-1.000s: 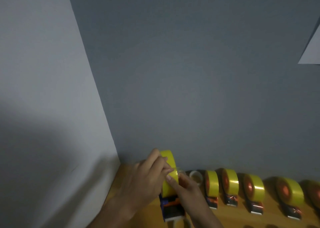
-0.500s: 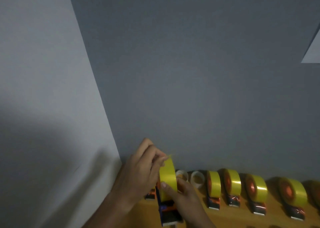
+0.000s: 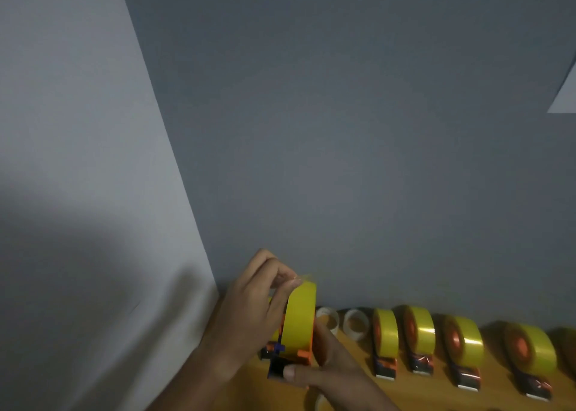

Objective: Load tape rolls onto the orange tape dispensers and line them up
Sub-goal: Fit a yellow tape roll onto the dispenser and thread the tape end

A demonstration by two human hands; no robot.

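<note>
The orange tape dispenser [image 3: 304,356], loaded with a yellow tape roll [image 3: 300,317], is being gripped at its base by the right hand [image 3: 330,374] above the wooden table's [image 3: 436,395] left end. The tape's loose end is being pinched between the left hand's [image 3: 252,311] fingertips [image 3: 294,283].

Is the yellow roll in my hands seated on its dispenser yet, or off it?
On it: the yellow roll sits upright in the orange dispenser held by the right hand; the left hand pinches its tape end.
</note>
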